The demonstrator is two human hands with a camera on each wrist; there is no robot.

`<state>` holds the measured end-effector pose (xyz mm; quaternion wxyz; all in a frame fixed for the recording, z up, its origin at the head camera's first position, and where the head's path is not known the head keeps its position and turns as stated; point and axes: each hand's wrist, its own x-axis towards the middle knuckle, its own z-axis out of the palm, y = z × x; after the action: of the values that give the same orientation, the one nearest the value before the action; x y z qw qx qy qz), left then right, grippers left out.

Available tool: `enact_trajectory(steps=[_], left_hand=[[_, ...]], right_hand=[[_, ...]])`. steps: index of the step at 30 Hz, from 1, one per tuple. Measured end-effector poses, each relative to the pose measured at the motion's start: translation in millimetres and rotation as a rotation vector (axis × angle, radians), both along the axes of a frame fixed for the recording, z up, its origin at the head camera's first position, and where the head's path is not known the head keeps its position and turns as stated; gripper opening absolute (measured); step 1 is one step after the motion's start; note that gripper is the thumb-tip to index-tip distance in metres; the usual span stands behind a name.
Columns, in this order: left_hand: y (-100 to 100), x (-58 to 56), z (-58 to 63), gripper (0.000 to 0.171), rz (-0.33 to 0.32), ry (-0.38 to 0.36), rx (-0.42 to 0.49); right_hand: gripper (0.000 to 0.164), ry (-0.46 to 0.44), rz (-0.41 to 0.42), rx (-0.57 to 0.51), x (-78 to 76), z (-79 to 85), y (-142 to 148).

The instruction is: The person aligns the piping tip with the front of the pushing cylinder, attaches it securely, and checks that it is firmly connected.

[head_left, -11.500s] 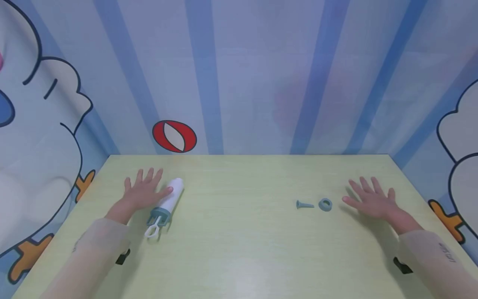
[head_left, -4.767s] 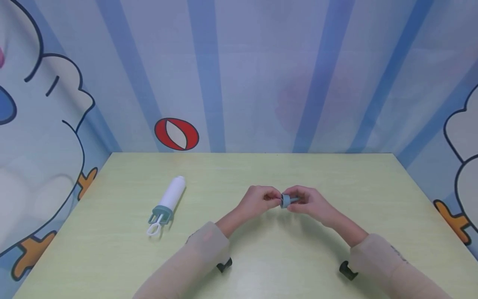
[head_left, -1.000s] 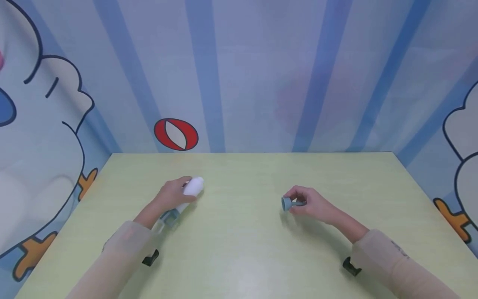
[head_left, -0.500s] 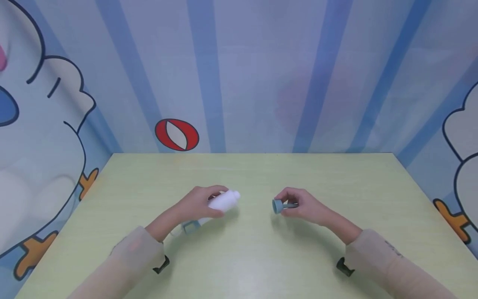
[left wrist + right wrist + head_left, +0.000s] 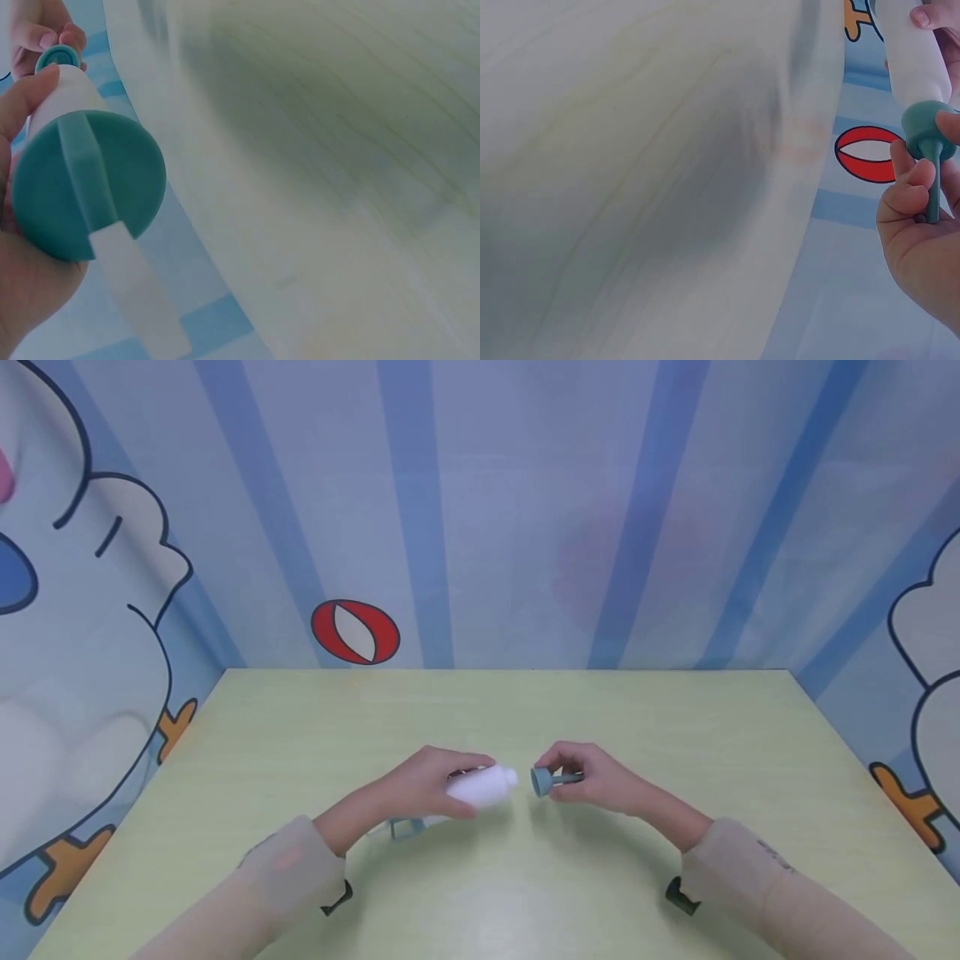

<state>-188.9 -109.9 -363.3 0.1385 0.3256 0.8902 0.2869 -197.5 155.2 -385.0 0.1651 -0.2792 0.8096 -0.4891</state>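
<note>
My left hand (image 5: 420, 781) grips a large white syringe (image 5: 482, 787) round its barrel, tip pointing right. In the left wrist view its round teal flange (image 5: 135, 176) and white plunger handle (image 5: 142, 292) face the camera. My right hand (image 5: 603, 783) pinches a teal nozzle (image 5: 540, 782) with a wide ring cap and a long thin spout. The cap's open side faces the syringe tip, with a small gap between them in the head view. In the right wrist view the spout (image 5: 934, 184) runs down between the fingers, and the cap overlaps the barrel's end.
Both hands are over a pale yellow-green table (image 5: 480, 710). Behind it stands a blue striped backdrop (image 5: 510, 527) with cartoon prints and a red-and-white ball print (image 5: 355, 632). A black wrist mount (image 5: 337, 897) shows below the left sleeve, another mount (image 5: 681, 896) below the right.
The left hand has carried the syringe from the table's left side to the middle. The right hand has moved slightly left with the nozzle; earlier, both hands were joining its spout and ring.
</note>
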Motion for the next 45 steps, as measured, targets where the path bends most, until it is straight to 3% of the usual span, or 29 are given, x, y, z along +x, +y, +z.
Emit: enact_trajectory(steps=[13, 31, 45], left_hand=[[11, 1.9, -3.9, 0.051, -0.062, 0.041, -0.015], [11, 4.0, -3.3, 0.053, -0.076, 0.014, -0.026], [10, 3.5, -5.7, 0.053, -0.100, -0.048, 0.028]], right_hand=[[0.024, -0.017, 0.011, -0.018, 4.5, -1.0, -12], [0.025, -0.003, 0.009, 0.006, 9.6, -0.3, -16], [0.025, 0.045, -0.001, 0.025, 13.1, -2.5, -15]])
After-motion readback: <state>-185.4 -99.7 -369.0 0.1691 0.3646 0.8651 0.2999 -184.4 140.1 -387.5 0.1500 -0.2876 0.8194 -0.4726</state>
